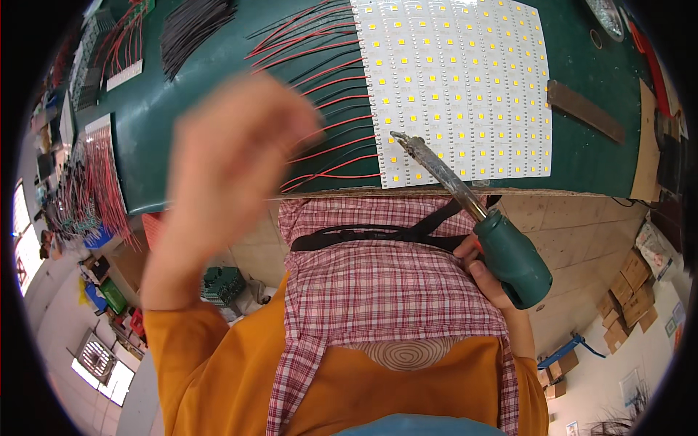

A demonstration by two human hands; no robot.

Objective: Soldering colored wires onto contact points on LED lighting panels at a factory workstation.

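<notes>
My right hand [486,272] grips a soldering iron [502,247] by its green handle, near my waist. Its metal tip [398,137] points up-left and hovers over the lower left corner of a white LED panel [458,87] with rows of small yellow chips. Red and black wires [320,109] fan out from the panel's left edge across the green table [196,123]. My left hand [233,160] is raised in front of the camera, blurred, fingers loosely together, and I see nothing in it. It covers part of the table and wires.
A bundle of black wires [193,29] lies at the far left of the table, with more wired boards [109,167] along the left edge. A dark metal bar [585,109] lies right of the panel. Cardboard boxes [629,291] stand on the floor at right.
</notes>
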